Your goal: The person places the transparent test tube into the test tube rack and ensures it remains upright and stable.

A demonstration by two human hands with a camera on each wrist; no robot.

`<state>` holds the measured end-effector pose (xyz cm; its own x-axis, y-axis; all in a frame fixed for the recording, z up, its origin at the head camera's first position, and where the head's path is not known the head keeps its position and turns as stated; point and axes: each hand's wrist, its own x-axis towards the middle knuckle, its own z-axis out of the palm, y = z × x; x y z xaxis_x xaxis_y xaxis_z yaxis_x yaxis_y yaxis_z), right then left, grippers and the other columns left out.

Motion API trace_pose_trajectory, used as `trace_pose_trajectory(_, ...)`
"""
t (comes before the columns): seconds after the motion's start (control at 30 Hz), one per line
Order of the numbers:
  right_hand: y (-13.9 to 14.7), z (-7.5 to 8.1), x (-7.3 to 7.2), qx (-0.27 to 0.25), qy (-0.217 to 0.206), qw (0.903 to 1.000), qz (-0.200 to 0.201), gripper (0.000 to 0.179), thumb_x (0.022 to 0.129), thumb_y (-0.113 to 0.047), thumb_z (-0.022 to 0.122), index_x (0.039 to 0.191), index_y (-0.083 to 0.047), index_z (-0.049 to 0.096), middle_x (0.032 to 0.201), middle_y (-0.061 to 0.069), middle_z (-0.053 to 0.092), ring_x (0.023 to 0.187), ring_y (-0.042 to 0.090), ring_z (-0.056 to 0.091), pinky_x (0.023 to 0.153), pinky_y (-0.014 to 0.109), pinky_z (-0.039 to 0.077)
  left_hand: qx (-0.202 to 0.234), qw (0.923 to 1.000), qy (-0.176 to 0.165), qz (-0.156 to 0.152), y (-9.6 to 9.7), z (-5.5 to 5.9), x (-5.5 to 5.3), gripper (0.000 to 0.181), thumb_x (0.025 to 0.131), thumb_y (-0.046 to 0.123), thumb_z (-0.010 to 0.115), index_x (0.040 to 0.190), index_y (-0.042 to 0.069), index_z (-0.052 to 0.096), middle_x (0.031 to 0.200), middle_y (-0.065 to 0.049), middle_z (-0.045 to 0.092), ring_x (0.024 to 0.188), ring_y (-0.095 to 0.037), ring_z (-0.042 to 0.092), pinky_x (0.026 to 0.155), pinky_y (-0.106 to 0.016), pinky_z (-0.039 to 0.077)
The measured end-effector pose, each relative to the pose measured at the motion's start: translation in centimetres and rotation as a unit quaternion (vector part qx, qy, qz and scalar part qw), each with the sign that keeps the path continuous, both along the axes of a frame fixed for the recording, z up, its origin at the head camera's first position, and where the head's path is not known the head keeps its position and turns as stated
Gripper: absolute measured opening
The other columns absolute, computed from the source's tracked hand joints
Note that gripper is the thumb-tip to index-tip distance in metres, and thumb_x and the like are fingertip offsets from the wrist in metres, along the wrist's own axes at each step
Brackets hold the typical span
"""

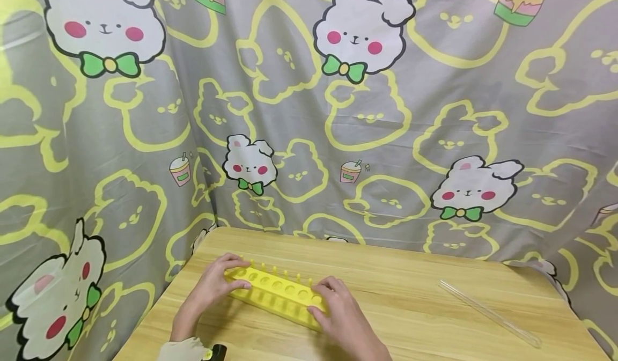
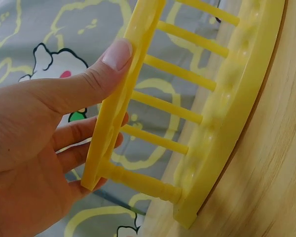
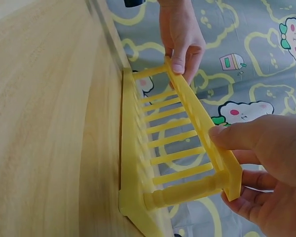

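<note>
A yellow plastic test tube rack point(image 1: 284, 287) stands upright on the wooden table, its top plate pierced by a row of round holes and a line of pegs rising behind. My left hand point(image 1: 214, 281) grips the left end of the top plate, thumb on the near edge and fingers on the far side. At the opposite end my right hand point(image 1: 344, 312) holds the same plate between thumb and fingers. In the left wrist view, a turned end post and thin rods join the top plate to the base point(image 2: 227, 133). The right wrist view shows the base point(image 3: 128, 143) against the tabletop.
On the right side of the table point(image 1: 410, 307) lies a long clear tube point(image 1: 490, 313), set at a slant. A grey curtain point(image 1: 299, 119) with rabbit prints hangs behind and to the left. A black device point(image 1: 219, 352) is by my left wrist.
</note>
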<state>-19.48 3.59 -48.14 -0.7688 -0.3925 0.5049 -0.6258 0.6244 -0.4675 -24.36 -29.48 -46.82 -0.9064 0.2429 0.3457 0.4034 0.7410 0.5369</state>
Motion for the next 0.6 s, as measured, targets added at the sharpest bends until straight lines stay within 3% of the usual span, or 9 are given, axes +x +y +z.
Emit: trace_pose_trajectory(0.6, 1.7, 0.5, -0.6, 0.009, -0.032, 0.9994, -0.004, 0.037, 0.086, -0.016, 0.085, 0.118, -0.002, 0.073, 0.111, 0.000, 0.064, 0.102, 0.015, 0.061, 0.088, 0.030, 0.059, -0.004, 0.9998, 0.017, -0.001, 1.1, -0.2, -0.2, 0.044, 0.075, 0.025, 0.089, 0.114, 0.008, 0.077, 0.114, -0.005, 0.070, 0.108, -0.032, 0.067, 0.096, -0.054, 0.055)
